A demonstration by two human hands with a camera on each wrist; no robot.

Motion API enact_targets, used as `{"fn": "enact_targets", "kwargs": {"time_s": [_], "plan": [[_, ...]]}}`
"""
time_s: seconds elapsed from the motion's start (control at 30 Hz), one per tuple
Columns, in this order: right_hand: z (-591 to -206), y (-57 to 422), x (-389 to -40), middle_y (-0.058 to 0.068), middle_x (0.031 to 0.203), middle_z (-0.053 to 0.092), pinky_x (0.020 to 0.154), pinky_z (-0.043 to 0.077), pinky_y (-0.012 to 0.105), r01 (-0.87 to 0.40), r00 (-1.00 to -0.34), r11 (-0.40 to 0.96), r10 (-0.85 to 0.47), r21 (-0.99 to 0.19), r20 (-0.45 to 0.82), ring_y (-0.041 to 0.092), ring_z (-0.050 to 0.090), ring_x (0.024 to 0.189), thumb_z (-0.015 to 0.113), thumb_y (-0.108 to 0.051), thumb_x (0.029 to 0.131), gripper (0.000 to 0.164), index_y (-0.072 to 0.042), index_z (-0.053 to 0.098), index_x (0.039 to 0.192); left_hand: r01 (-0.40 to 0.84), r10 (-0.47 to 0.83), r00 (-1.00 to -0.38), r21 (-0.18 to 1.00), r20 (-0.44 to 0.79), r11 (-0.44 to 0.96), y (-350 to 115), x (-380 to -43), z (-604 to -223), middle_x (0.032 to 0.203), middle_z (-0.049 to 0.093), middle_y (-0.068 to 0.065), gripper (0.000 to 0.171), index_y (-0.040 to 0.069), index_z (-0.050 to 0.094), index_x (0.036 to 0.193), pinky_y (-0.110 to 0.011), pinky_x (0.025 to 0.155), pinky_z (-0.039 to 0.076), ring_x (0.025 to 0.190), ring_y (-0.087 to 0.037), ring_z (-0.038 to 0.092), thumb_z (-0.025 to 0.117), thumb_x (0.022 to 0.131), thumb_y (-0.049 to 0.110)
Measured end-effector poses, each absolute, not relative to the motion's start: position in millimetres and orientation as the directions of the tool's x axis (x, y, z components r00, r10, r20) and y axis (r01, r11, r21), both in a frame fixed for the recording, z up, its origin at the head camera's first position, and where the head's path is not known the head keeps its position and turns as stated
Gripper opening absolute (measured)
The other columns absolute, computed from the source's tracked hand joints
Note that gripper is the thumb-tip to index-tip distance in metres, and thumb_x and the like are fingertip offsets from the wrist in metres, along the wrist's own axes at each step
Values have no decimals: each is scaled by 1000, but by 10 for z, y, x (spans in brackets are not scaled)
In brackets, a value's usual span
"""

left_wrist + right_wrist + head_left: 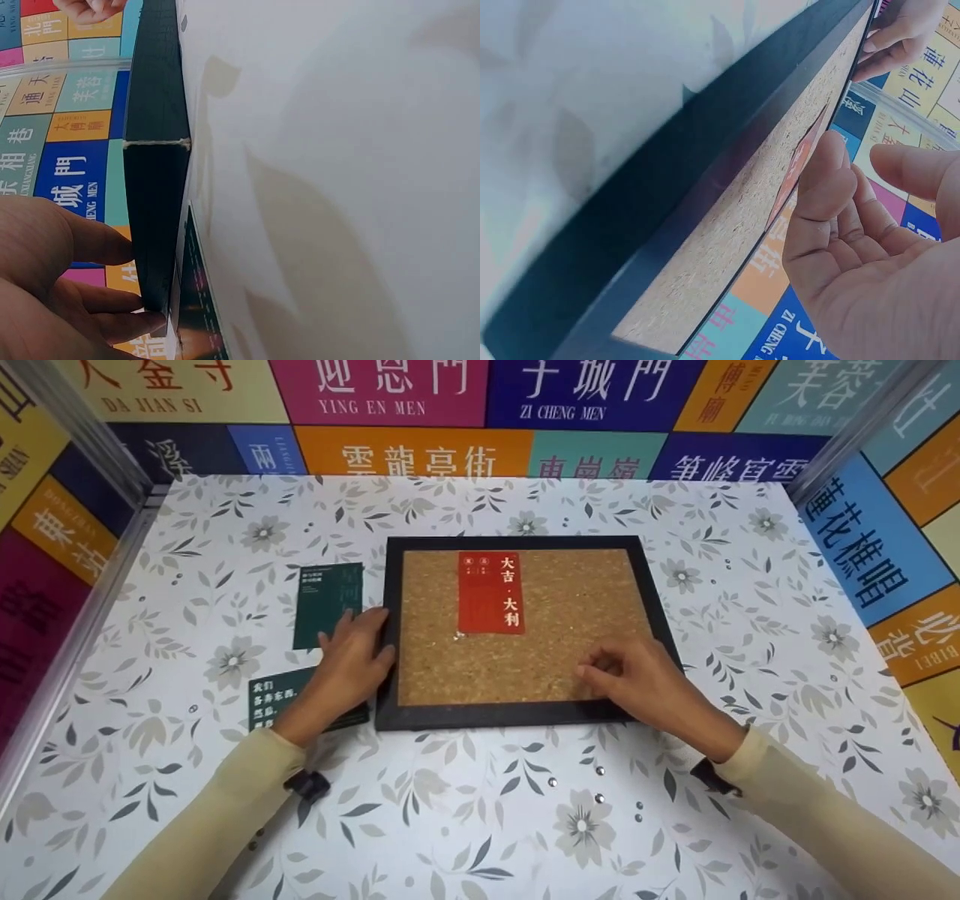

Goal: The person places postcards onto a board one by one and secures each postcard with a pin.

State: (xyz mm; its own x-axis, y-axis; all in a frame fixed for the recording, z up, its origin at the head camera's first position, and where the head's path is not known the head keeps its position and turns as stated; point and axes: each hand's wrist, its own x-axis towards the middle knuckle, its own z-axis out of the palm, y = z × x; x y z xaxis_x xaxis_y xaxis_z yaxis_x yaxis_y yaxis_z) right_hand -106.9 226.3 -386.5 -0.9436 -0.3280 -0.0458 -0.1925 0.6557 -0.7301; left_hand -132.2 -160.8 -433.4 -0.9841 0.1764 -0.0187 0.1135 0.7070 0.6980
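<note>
A black-framed cork board (pixel 570 667) lies on the table, a red card (pixel 489 604) with white and pale characters on its upper part. Something small and shiny (pixel 459 636) shows at the card's lower left corner. My left hand (pixel 346 656) rests at the board's left side, fingertips touching the black frame (pixel 156 202). Over the lower right of the cork is my right hand (pixel 637 675). Its fingers are loosely bent, and in the right wrist view the thumb (pixel 904 165) stands apart from them with nothing visible between.
Left of the board lies a dark green card (pixel 322 600); a second green card (pixel 277 690) is partly covered by my left hand and wrist. Small shiny round pieces (pixel 600 799) lie on the floral tabletop (pixel 480 810) before the board. Colourful lettered panels (pixel 412 454) enclose the back and sides.
</note>
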Motion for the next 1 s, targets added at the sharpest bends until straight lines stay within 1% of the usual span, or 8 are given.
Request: {"fn": "enact_targets", "kwargs": {"time_s": [0.1,0.2,0.4,0.5,0.7,0.73,0.9,1.0], "plan": [[-3844,2305,-1009,8,91,81,65,57,24,-202,-942,672,-332,-712,-45,18,72,75,79,-6,101,5,-2,81,101,108,179,-983,693,-31,712,-1603,-1328,-4312,171,40,-26,58,-6,44,164,-86,121,-2,162,-60,13,58,108,7],[-3811,2346,-946,6,93,82,66,58,25,-212,-933,680,-355,-702,-63,19,75,78,79,-9,101,6,-4,82,103,94,183,-981,685,-58,722,-1591,-1329,-4252,173,38,-26,59,-6,41,165,-85,122,-3,163,-59,11,57,109,7],[-3765,2419,-815,3,94,81,72,61,25,-264,-897,672,-434,-692,-80,16,75,83,79,-5,100,7,-2,82,106,89,179,-982,687,-60,721,-1597,-1325,-4237,172,38,-27,59,-6,42,164,-85,122,-3,163,-59,11,58,109,7],[-3770,2444,-761,4,94,80,72,61,25,-283,-884,664,-460,-692,-80,14,74,82,80,-3,99,8,-1,82,106,96,180,-982,689,-50,718,-1594,-1318,-4233,171,39,-28,59,-7,42,164,-86,121,-2,162,-61,11,58,109,6],[-3811,2479,-684,5,98,80,74,62,26,-296,-871,652,-484,-698,-83,15,75,84,81,-4,98,10,-1,81,107,95,185,-981,682,-60,725,-1602,-1346,-4272,173,38,-26,58,-4,42,165,-88,120,-2,163,-60,11,57,111,7],[-3819,2487,-671,4,98,80,74,62,26,-296,-866,652,-491,-698,-93,14,75,85,81,-5,99,10,-1,81,108,101,186,-981,681,-53,725,-1621,-1374,-4338,173,38,-26,58,-3,42,166,-88,119,-2,163,-60,11,57,111,8],[-3859,2525,-609,-1,100,80,77,62,29,-346,-821,652,-558,-675,-118,11,73,88,80,-8,100,10,-7,83,110,90,181,-981,682,-63,726,-1614,-1378,-4361,173,38,-26,59,-4,42,165,-87,120,-3,163,-59,11,58,110,9],[-3897,2546,-573,-3,100,80,79,63,32,-411,-795,639,-601,-650,-88,11,73,89,81,-7,99,10,-9,83,109,70,178,-980,674,-93,736,-1581,-1327,-4253,173,37,-27,59,-6,40,165,-85,122,-2,163,-59,11,57,110,7]]}}
